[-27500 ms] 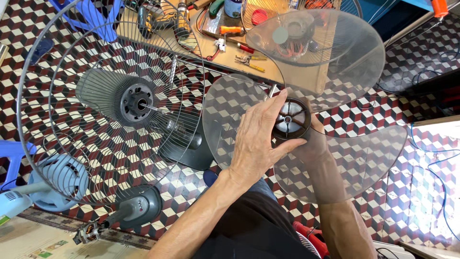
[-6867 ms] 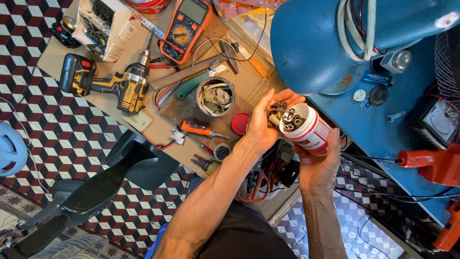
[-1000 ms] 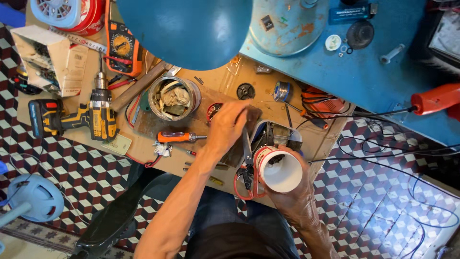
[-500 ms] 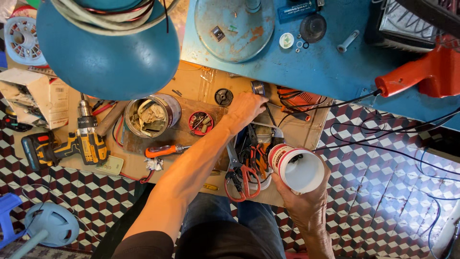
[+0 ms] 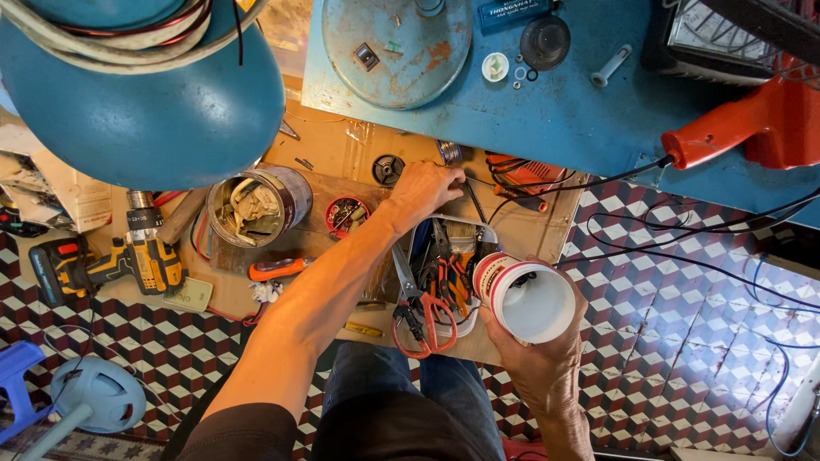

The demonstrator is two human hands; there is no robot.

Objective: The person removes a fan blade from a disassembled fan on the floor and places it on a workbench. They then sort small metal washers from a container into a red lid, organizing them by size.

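White plastic tub (image 5: 527, 299) sits low and right of the tool tray (image 5: 444, 273), mouth facing up at me, nothing visible inside. My right hand (image 5: 534, 354) cups it from beneath, grip clamped round its wall. My left hand (image 5: 424, 186) reaches across the cardboard-covered counter (image 5: 342, 154), fingers curled together by a small metal part (image 5: 450, 153) at the blue bench edge; whether it pinches that, I cannot tell. Pliers (image 5: 423, 320) lie beside the tub.

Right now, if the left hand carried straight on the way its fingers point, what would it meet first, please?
The left hand points up and right across the cardboard. Just past its fingertips lies a small round metal part, likely first; beyond that, the edge of the blue metal bench. Depth is hard to judge from above.
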